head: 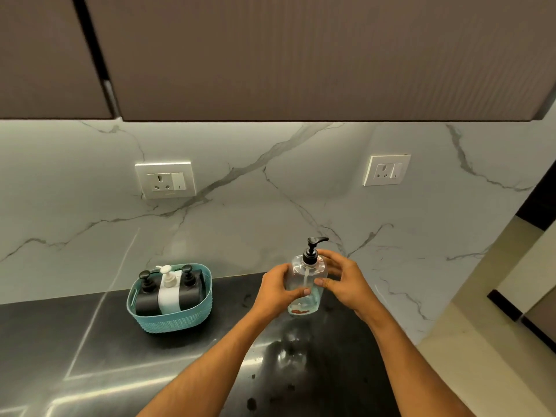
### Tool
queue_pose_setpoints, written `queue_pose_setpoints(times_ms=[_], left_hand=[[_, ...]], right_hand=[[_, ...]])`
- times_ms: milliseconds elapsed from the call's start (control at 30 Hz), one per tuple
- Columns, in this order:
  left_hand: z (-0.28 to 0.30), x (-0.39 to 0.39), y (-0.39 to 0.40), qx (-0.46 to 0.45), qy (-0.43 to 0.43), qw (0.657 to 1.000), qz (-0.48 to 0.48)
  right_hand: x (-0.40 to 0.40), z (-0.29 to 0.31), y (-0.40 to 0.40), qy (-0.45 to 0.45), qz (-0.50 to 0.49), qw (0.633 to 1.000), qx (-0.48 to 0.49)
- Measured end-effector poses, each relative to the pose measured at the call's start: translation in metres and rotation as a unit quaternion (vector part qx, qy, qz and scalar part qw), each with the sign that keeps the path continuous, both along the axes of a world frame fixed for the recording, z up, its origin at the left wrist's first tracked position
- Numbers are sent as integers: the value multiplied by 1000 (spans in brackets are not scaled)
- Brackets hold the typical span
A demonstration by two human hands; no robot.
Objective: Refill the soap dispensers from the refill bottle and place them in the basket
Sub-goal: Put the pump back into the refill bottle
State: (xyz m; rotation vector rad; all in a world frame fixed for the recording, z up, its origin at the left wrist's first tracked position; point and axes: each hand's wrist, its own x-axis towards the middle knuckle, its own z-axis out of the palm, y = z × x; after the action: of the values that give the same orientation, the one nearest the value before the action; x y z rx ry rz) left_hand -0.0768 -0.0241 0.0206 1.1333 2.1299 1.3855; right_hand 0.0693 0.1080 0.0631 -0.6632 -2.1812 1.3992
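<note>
Both hands, left hand (278,291) and right hand (346,279), grasp clear pump bottle (305,284) above dark counter (90,341), right of basket (168,319); looks light, slick plastic, hold mid-body

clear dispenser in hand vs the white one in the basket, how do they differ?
The clear dispenser is see-through with a black pump; the white dispenser is opaque with a white pump. The clear one is gripped by the left hand and right hand over the black counter; the white one sits in the teal basket between two black dispensers. Both stand upright with pumps on.
</note>
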Motion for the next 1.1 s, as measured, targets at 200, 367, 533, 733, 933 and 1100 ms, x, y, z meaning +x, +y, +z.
queue_pose_setpoints(times_ms=[200,367,533,733,933,1100], left_hand=[[-2,-11,60,-17,6,1000,9],[-16,-21,100,-31,-4,999,18],[-32,-30,124,-45,2,999,24],[-45,-41,142,-39,16,999,29],[-55,-50,155,-23,3,999,36],[-59,-52,157,-17,1,999,34]], right_hand=[[-17,-12,56,-8,-9,1000,-8],[-31,-27,95,-18,-8,999,-29],[-45,-46,121,-31,-8,998,-45],[-56,-64,140,-32,-11,998,-62],[-67,-74,155,-29,-8,997,-74],[-69,-77,160,-29,3,997,-75]])
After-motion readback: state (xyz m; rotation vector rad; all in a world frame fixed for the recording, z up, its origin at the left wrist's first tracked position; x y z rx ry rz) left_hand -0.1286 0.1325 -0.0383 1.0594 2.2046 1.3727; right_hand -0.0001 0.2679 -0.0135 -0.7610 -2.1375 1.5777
